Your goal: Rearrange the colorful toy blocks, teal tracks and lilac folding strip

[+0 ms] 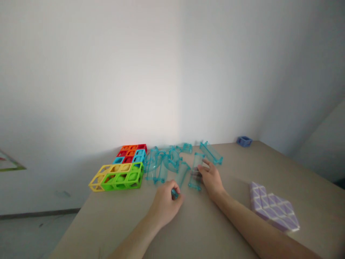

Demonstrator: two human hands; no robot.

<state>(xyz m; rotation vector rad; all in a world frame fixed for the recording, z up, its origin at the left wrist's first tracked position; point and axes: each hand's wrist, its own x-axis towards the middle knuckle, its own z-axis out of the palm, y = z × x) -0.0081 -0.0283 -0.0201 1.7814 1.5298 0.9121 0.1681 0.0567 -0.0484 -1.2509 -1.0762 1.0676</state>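
Note:
My left hand (165,201) is closed around the near end of a clear teal track piece (182,173), which slants away from me over the table. Part of that end is hidden in my fingers. Just to the right, my right hand (211,176) grips the side of another see-through teal track piece (198,160), thumb and fingers on its edge. Behind and left of my hands lies a loose cluster of similar teal pieces, some straight (163,171) and some curved (172,162). One more straight piece (211,153) lies at an angle beyond my right hand.
Colored open-frame cubes (122,178) stand in rows at the left, in green, yellow, blue, red and orange. A purple block with white lines (273,207) lies beside my right forearm. A small blue frame (244,141) sits at the far right, near the white wall (151,79).

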